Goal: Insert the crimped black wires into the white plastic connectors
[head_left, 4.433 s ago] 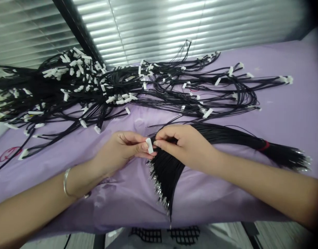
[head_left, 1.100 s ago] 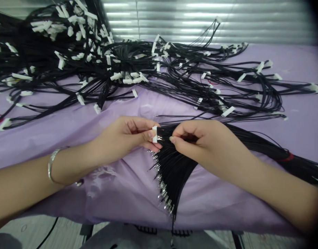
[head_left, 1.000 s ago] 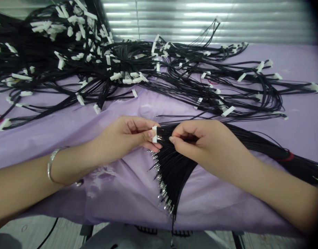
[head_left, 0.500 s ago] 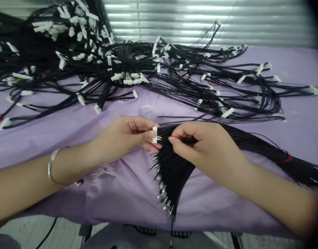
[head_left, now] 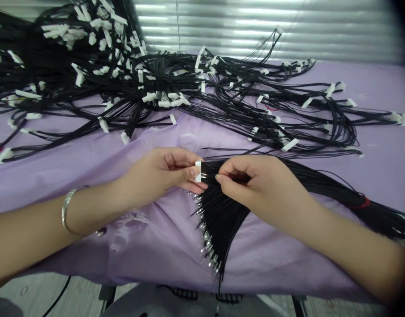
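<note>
My left hand point(head_left: 176, 171) pinches a small white connector housing point(head_left: 198, 171) between thumb and fingers, held upright. Close to its right, my right hand point(head_left: 245, 178) has thumb and forefinger pressed together on a thin black wire, whose metal terminal points at the housing's right side. Whether the terminal tip is inside the housing I cannot tell. Below and behind both hands, a bundle of black wires point(head_left: 222, 220) fans out on the cloth. Its bare crimped terminals point(head_left: 207, 242) form a slanting row at the left edge of the fan.
A purple cloth point(head_left: 156, 251) covers the table. Across the back lies a large heap of black cables point(head_left: 163, 72) with white connectors. A red tie point(head_left: 362, 203) binds the wire bundle at the right. Window blinds point(head_left: 255, 26) stand behind the table.
Almost nothing differs. The view shifts very slightly, and both hands keep their grips with the housing and the wire at about the same distance.
</note>
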`<state>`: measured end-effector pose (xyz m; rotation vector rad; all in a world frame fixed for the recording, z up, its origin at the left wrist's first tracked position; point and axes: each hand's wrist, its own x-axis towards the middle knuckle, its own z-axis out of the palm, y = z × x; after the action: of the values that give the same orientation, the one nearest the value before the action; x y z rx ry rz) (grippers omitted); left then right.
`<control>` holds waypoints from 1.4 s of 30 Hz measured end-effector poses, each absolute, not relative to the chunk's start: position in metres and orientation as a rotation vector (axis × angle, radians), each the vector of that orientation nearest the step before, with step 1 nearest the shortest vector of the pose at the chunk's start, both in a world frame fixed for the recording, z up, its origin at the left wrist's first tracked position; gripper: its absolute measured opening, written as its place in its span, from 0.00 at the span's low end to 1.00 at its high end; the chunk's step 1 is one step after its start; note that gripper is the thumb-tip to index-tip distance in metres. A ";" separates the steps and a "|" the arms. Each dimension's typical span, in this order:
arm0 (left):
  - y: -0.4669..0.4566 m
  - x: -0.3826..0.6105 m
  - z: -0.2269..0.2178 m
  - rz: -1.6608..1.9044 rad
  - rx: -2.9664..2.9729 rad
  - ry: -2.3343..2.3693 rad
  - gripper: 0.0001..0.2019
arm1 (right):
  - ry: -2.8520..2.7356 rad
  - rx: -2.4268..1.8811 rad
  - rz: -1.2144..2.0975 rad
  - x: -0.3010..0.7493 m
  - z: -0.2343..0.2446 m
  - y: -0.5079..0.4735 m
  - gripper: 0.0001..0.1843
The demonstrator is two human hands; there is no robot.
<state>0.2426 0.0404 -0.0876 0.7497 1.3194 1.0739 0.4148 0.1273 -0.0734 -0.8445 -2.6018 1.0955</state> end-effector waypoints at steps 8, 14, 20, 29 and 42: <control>0.041 0.243 -0.085 1.041 0.764 1.358 0.03 | -2.565 -0.865 1.265 0.414 -0.073 0.128 0.08; 0.040 0.243 -0.086 1.036 0.783 1.351 0.03 | -2.578 -0.884 1.184 0.413 -0.074 0.128 0.08; 0.040 0.244 -0.084 1.043 0.786 1.323 0.04 | -2.602 -0.827 1.169 0.414 -0.076 0.129 0.08; 0.039 0.243 -0.087 1.040 0.809 1.355 0.03 | -2.604 -0.778 1.209 0.415 -0.076 0.131 0.08; 0.039 0.243 -0.088 1.023 0.839 1.395 0.05 | -2.608 -0.847 1.093 0.412 -0.077 0.126 0.09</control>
<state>0.2428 0.0390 -0.0875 0.8393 1.3951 1.0234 0.4121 0.1263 -0.0769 -0.8475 -2.6083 1.0932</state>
